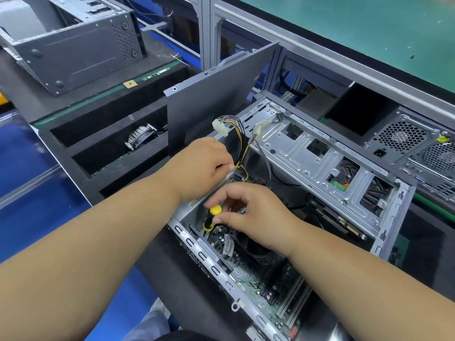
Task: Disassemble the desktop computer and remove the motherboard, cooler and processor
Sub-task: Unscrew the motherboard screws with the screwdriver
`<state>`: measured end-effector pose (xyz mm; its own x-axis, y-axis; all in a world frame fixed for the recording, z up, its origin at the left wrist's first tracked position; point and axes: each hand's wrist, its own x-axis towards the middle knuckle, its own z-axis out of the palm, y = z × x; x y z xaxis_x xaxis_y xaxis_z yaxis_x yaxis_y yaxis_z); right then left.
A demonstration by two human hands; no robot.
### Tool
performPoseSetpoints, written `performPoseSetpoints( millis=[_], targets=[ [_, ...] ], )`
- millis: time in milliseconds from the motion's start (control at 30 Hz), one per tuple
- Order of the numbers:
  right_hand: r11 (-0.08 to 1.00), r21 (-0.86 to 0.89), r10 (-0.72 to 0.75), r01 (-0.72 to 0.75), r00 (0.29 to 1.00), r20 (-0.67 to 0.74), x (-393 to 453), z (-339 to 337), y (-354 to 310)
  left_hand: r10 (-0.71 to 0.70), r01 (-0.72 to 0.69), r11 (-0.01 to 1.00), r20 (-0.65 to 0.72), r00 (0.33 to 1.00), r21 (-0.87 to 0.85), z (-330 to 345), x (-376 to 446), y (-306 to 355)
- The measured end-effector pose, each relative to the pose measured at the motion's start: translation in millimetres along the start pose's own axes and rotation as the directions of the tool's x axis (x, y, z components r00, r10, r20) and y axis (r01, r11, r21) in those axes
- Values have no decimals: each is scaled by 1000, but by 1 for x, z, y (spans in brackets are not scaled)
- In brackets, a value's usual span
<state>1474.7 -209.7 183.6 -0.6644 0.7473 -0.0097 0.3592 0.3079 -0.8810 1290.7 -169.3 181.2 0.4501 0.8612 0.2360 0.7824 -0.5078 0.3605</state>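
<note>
Two bare hands work inside an open desktop computer case [325,168] that lies on its side on the dark desk [157,247]. At far left, a second grey computer chassis [73,52] sits at the back on a dark foam tray [81,124], and a finned cooler [140,139] lies in one of the tray's slots. Just right of that, a grey side panel [211,99] stands upright against the open case.

The left hand [199,166] reaches over the case's near wall, its fingers curled around a bundle of yellow and black power cables [240,143] whose white connector [219,127] sticks up above the hand. Just below and right of it, the right hand [256,212] pinches the yellow-and-black handle of a screwdriver [212,216] between thumb and fingertips; the tool points down toward the board, its tip hidden.

The green motherboard [256,284] is still seated in the bottom of the case, under the right wrist, with a black fan-topped cooler [251,244] mounted on it, partly covered by the hand. The processor cannot be seen. A silver drive cage [320,158] spans the case above the board. Farther right, another computer's rear panel [416,141] shows its fan grilles.
</note>
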Motion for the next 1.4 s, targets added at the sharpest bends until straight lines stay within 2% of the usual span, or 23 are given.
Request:
performPoseSetpoints(
  millis=[67,133,267,500,733,900,1167,1400],
  targets=[
    [995,-62,-80,80,997,1,-1,1,-1,1,-1,1000,-5,1000,-9,0,0,-1],
    [991,-47,-126,125,992,-5,-3,3,-1,2,-3,1000,-21,1000,-23,0,0,-1],
    [994,-32,-101,100,994,-34,-4,3,-3,8,-8,1000,-26,1000,-18,0,0,0],
    [959,-242,-156,150,988,-6,-5,1,-9,10,-10,1000,-35,999,-21,2,0,-2],
    [980,-154,-128,128,992,9,-5,4,-11,12,-13,1000,-39,999,-20,3,-1,-4],
    [976,-203,-84,83,996,4,-4,2,-14,7,-8,1000,-30,1000,-23,1,0,-2],
    [993,-98,-52,60,995,85,-5,3,-19,2,-2,1000,-9,1000,-4,0,0,-1],
    [993,-108,-49,49,999,5,-2,8,-10,0,0,1000,1,1000,-16,-2,0,2]
  ],
)
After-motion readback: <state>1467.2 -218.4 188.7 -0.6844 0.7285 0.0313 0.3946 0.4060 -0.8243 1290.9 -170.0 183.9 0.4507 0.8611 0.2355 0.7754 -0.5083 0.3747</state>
